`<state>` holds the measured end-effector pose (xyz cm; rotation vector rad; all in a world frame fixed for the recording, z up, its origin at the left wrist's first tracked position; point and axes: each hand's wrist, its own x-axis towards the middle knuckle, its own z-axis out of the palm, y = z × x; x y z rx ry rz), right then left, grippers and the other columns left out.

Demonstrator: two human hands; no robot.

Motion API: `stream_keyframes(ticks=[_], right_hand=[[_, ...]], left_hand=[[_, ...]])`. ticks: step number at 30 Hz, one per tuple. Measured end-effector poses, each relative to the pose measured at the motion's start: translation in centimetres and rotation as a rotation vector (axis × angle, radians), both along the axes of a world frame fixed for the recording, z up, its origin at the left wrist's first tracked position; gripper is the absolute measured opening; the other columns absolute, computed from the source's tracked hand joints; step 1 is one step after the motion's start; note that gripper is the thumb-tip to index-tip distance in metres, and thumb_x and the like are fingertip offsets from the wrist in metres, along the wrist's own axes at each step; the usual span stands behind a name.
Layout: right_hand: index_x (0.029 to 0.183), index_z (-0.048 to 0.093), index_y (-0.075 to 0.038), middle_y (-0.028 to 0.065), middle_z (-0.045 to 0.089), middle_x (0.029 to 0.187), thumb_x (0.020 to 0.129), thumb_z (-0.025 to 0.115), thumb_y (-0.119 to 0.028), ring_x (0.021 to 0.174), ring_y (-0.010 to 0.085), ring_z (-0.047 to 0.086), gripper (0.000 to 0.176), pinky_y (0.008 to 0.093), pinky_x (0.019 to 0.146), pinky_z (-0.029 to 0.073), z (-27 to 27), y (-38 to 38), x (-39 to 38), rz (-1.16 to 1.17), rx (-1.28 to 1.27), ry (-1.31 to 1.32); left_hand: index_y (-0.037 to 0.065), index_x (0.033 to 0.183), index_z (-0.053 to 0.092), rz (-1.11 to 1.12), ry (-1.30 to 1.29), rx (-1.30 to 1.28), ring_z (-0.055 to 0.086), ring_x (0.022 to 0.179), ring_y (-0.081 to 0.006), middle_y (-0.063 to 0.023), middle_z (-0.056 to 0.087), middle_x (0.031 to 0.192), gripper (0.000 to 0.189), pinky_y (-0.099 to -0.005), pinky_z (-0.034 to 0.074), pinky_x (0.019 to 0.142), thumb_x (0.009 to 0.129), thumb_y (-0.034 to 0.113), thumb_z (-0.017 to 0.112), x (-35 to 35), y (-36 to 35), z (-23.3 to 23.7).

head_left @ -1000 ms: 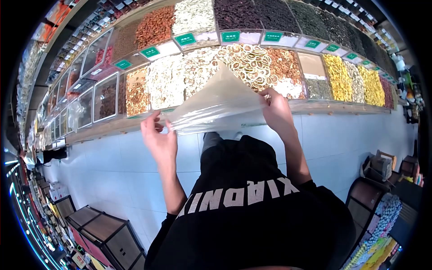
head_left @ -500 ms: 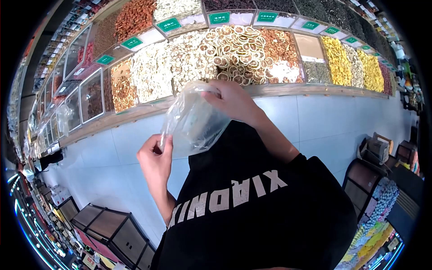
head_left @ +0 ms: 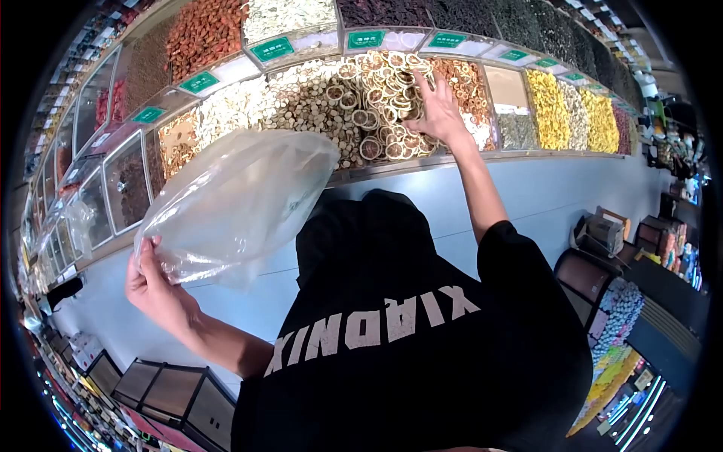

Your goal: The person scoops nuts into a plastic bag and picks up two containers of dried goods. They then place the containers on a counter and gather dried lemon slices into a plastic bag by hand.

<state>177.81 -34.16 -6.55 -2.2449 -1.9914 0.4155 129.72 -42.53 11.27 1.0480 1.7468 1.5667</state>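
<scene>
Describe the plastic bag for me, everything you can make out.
The plastic bag is clear, thin and glossy, with creases and bright glints, and looks like soft film. It hangs spread and slightly puffed, slanting up from the left hand, which pinches its lower-left edge. Its far end overlaps the front of the bins in view; whether it touches them, I cannot tell. No contents show inside. The right hand is well apart from it.

Two hands (head_left: 443, 119), one held bag (head_left: 245, 200), two yellow-filled bins (head_left: 547, 111)

Clear bag (head_left: 241, 200), seemingly dried slices (head_left: 388, 98)
</scene>
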Motion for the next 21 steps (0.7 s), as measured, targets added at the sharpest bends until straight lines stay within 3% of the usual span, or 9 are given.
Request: stream_keyframes(ticks=[2,7,10,13,14,15,17,20,21], right_hand=[[0.159,0.019,-0.033,0.0221,0.014,0.164,0.060,0.094,-0.031,0.151,0.0422,0.017,0.124,0.0667,0.116,0.026,-1.6,2.1,1.2,0.080,-0.086,-0.095],[0.160,0.011,-0.033,0.0199,-0.001,0.166,0.061,0.094,-0.029,0.154,0.0372,0.005,0.129,0.0644,0.120,0.018,-1.7,5.8,0.6,0.191,-0.352,-0.115],[0.160,0.011,-0.029,0.0184,0.005,0.166,0.060,0.094,-0.027,0.153,0.0384,0.009,0.131,0.0630,0.118,0.025,-3.7,7.1,1.2,0.242,-0.333,-0.088],[0.156,0.028,-0.021,0.0193,0.013,0.165,0.064,0.090,-0.025,0.151,0.0407,0.019,0.112,0.0575,0.118,0.031,-4.7,7.4,1.7,0.311,-0.251,-0.047],[0.152,0.036,-0.016,0.0193,0.022,0.162,0.068,0.086,-0.025,0.147,0.0416,0.027,0.098,0.0577,0.115,0.035,-5.6,7.4,1.9,0.324,-0.154,0.005],[0.145,0.043,-0.013,0.0191,0.037,0.152,0.071,0.081,-0.022,0.140,0.0423,0.036,0.084,0.0567,0.110,0.041,-6.4,7.3,2.3,0.349,-0.045,0.042],[0.136,0.049,-0.011,0.0170,0.046,0.142,0.072,0.077,-0.018,0.130,0.0422,0.045,0.071,0.0545,0.105,0.045,-7.5,7.7,2.7,0.396,0.034,0.117],[0.129,0.054,-0.009,0.0158,0.050,0.137,0.074,0.073,-0.014,0.127,0.0411,0.047,0.059,0.0480,0.106,0.045,-8.1,8.2,3.1,0.401,0.041,0.166],[0.128,0.055,-0.009,0.0157,0.051,0.137,0.074,0.072,-0.013,0.127,0.0405,0.047,0.057,0.0458,0.108,0.044,-8.2,8.2,3.2,0.398,0.013,0.198]], left_hand=[[-0.004,0.101,0.073,-0.046,-0.014,0.007,0.048,0.066,-0.0017,-0.0017,0.070,0.087,0.017,-0.0177,0.033,0.059,0.096,0.009,0.064,1.8,1.5,0.2],[0.004,0.101,0.075,-0.278,0.115,-0.060,0.043,0.056,-0.0016,0.0043,0.061,0.071,0.013,-0.0191,0.030,0.049,0.097,0.005,0.063,8.7,3.7,-1.0],[0.003,0.104,0.072,-0.450,0.151,-0.208,0.046,0.054,-0.0030,0.0039,0.056,0.063,0.012,-0.0207,0.035,0.050,0.094,0.005,0.066,12.4,4.8,-4.6],[-0.001,0.107,0.069,-0.436,0.240,-0.338,0.050,0.054,-0.0050,-0.0009,0.056,0.059,0.019,-0.0226,0.040,0.052,0.090,0.008,0.069,15.6,4.5,-7.8],[-0.002,0.107,0.069,-0.426,0.359,-0.399,0.049,0.051,-0.0077,-0.0030,0.056,0.057,0.022,-0.0247,0.042,0.052,0.089,0.010,0.070,16.7,4.4,-7.9],[-0.001,0.113,0.068,-0.430,0.438,-0.461,0.057,0.057,-0.0153,-0.0061,0.060,0.065,0.031,-0.0302,0.049,0.060,0.084,0.010,0.074,17.9,4.3,-7.9],[0.003,0.120,0.066,-0.434,0.804,-0.337,0.063,0.083,-0.0254,-0.0111,0.065,0.088,0.043,-0.0373,0.052,0.079,0.079,0.010,0.077,19.9,4.0,-8.3],[0.006,0.124,0.063,-0.279,0.890,-0.299,0.057,0.106,-0.0335,-0.0153,0.059,0.111,0.052,-0.0430,0.047,0.093,0.075,0.010,0.079,23.7,4.2,-8.6],[0.005,0.124,0.063,-0.317,0.894,-0.299,0.056,0.108,-0.0338,-0.0156,0.058,0.113,0.052,-0.0430,0.047,0.094,0.075,0.010,0.079,24.8,4.4,-9.1]])
